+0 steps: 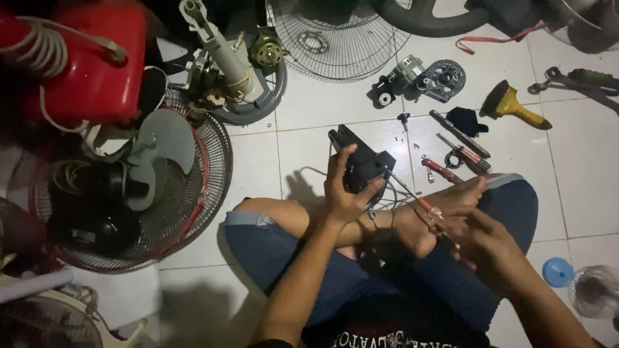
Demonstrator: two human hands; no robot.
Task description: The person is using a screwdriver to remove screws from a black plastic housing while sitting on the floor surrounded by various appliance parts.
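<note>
I see my left hand [343,193] with its fingers clamped around the black motor housing [361,161], held above my crossed legs; my right hand [480,241] grips a screwdriver [412,196], tip touching the housing.

Setting: informal fan-repair workspace on a white tiled floor [309,122]. Evidence, beyond the hands: wire fan guards [335,38], loose grey fan blade [164,138], bare fan motor [267,50], yellow-handled brush [512,106], scattered screwdrivers [461,134], pliers [577,80].

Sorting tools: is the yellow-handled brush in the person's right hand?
No: the yellow-handled brush lies on the floor; the right hand holds a screwdriver.
</note>
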